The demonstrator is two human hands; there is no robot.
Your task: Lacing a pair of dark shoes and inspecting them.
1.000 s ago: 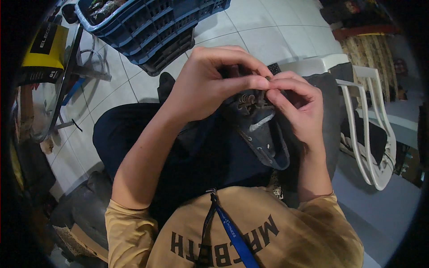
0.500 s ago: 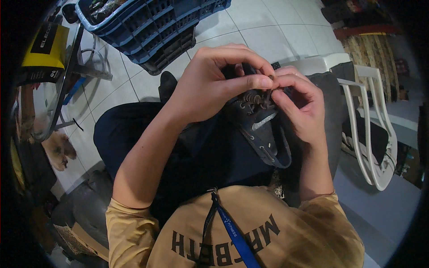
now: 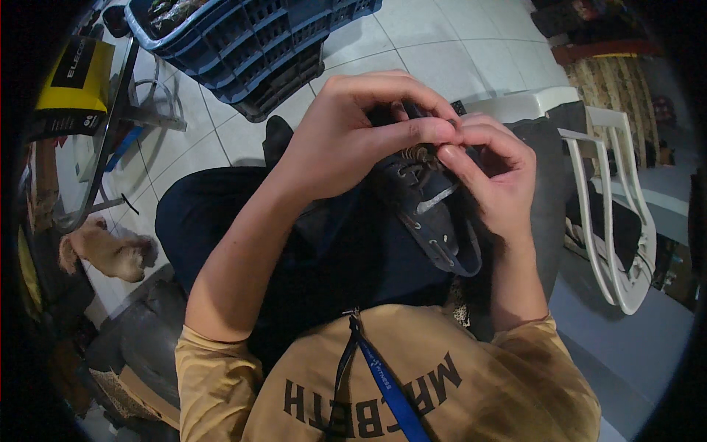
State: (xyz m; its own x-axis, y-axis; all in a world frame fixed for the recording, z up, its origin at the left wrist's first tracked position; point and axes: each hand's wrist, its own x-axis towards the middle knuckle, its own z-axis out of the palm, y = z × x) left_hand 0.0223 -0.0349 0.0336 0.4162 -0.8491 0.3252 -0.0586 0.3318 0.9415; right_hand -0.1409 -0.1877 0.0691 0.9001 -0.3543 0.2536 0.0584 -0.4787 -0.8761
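A dark shoe with metal eyelets rests on my lap, its opening toward me. A brown, coiled-looking shoelace lies at its upper part, and a pale grey strip crosses below. My left hand arches over the shoe from the left, thumb and forefinger pinched together. Against those fingertips, my right hand pinches too, its thumb below the forefinger. Both appear to grip the shoelace, though the fingers mostly cover the part between them.
A blue plastic crate stands on the tiled floor ahead. At the left are a glass-topped table with a yellow and black package and a light-brown dog. A white plastic chair is at the right.
My fingertips have closed tighter together, and my right thumb has shifted slightly left and up, covering more of the shoelace. The dog has moved further into view at the left.
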